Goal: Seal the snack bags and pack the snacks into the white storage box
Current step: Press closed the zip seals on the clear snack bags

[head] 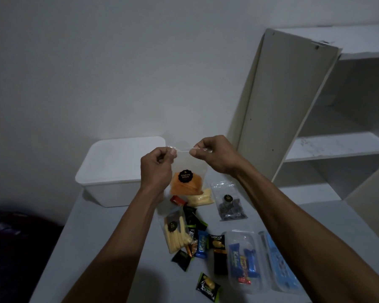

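From the head camera I see my left hand (157, 166) and right hand (212, 155) each pinching the top strip of a clear snack bag (185, 171) of orange chips, held up in the air just right of the white storage box (118, 171). I cannot tell whether the strip is closed. The box's lid is on, hiding its inside. My left forearm covers part of the cheese-stick bag (176, 232) in front of the box. A dark-snack bag (229, 203) lies further right, its contents murky.
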Motion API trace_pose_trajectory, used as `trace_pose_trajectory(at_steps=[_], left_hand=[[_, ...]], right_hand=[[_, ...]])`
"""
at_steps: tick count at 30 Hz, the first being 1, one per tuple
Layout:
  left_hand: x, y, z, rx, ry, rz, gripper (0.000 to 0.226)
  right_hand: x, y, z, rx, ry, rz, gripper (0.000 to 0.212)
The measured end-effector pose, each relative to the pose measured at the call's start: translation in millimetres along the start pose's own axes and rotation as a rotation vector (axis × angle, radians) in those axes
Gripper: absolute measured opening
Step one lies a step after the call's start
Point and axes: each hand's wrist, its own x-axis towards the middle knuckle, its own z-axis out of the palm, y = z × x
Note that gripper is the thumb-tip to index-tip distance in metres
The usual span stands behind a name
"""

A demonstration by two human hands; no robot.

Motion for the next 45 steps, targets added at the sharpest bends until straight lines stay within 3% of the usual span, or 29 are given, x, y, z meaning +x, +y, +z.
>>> trace_pose_trajectory(at_steps=[10, 22, 26, 35, 41, 45], left_hand=[[4, -3, -8, -0.042, 0.01, -0.004, 0.008], [3, -1, -13, -0.109, -0.032, -0.028, 0.008], [3, -1, -13, -0.067, -0.076, -0.003, 0.01], [-6, -1, -6, 0.003, -0.032, -0.016, 0.009], [-6, 1, -10, 0.03, -0.065, 0.007, 0.009], [-4, 0, -14, -0.036, -0.051, -0.025, 0.011]], right_hand=[[-3, 9, 2, 0.184, 0.02, 0.094, 0.01], [-5, 12, 3, 0.29, 0.145, 0.059, 0.011], [-9, 8, 4, 0.315, 0.092, 0.055, 0.009], [-11, -5, 14, -0.031, 0.033, -0.05, 0.014], [-12, -9, 14, -0.042, 0.003, -0.069, 0.015], [-10, -8, 13, 0.011, 0.075, -0.031, 0.016]])
